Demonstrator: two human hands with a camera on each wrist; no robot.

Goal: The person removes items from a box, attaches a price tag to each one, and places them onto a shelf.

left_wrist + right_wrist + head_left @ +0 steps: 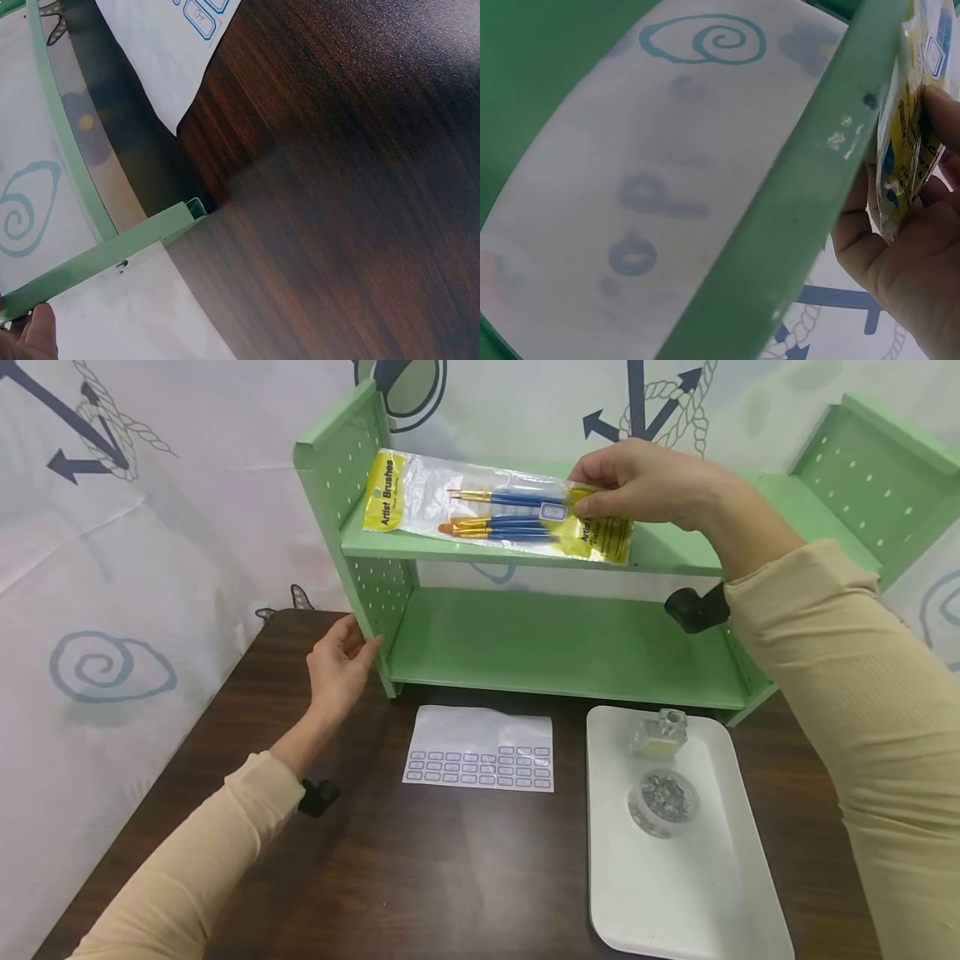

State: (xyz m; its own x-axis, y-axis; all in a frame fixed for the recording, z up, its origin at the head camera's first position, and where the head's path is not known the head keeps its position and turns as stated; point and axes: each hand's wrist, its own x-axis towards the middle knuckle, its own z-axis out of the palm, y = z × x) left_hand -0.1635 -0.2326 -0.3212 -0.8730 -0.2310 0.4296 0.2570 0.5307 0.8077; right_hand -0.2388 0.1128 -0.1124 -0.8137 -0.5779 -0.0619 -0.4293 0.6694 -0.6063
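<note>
A clear packet of artist brushes (498, 508) with yellow ends is pinched at its right end by my right hand (637, 485). The packet lies tilted along the upper board of the green shelf (562, 643), and a small white label sticks to it. In the right wrist view, the thumb presses the front of the brush packet (907, 142), with fingers behind. My left hand (341, 664) grips the left side panel of the shelf by its front edge. Only part of the left hand (34, 337) shows in the left wrist view.
A sheet of small blue-framed labels (480, 760) lies on the dark wooden table (420, 877) before the shelf. To its right, a white tray (667, 893) holds a glass bottle (660, 737) and a round clear tub (663, 802) of silvery pieces. Patterned cloth hangs behind.
</note>
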